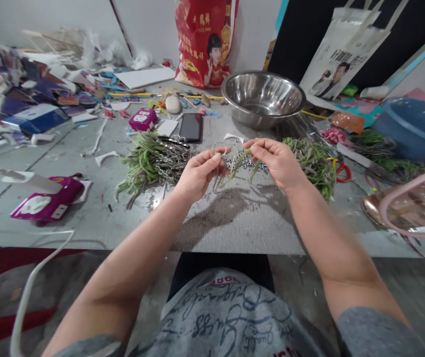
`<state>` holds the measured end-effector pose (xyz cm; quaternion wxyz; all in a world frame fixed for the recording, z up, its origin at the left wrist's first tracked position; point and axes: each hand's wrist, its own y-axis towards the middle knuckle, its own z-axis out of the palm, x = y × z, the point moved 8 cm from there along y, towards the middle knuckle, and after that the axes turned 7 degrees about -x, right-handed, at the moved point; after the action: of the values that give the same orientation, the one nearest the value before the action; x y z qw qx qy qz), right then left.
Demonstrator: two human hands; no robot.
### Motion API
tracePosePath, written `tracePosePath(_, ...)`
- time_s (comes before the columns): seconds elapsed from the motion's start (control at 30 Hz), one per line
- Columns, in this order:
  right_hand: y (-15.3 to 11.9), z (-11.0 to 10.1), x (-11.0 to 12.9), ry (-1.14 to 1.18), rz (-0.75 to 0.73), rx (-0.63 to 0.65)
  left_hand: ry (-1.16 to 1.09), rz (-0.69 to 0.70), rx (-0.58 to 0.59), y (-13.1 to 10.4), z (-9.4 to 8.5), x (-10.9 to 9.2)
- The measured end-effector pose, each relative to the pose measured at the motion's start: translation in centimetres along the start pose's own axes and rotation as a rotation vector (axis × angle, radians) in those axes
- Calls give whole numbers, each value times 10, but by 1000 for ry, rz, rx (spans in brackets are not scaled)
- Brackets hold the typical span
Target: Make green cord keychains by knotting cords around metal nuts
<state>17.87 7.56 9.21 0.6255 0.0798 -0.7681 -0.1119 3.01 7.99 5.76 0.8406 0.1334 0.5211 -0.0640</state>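
Observation:
My left hand is closed in a pinch on a thin, pale loop, whose exact kind I cannot make out. My right hand pinches a green cord that hangs down between both hands. Behind the hands lies a pile of small metal chain links, partly hidden by the fingers. Left of my left hand is a bundle of green and grey cords with metal chains laid over it. Another green cord bundle lies just right of my right hand.
A steel bowl and a dark phone stand behind the hands. At the right are red-handled scissors, a blue basin and a pink-handled bag. Purple boxes and scraps lie left; a red bag stands behind.

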Motion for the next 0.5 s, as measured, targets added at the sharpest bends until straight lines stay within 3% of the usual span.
tracePosePath(0.2, -6, -4, -33, 108, 19, -46, -58, -154, 66, -1, 12, 26)
tracePosePath(0.4, -12, 8, -43, 136, -17, 32, -143, -248, 139, -3, 21, 50)
tracePosePath(0.5, -14, 12, -51, 199, 72, 25, -169, -295, 207, -6, 26, 58)
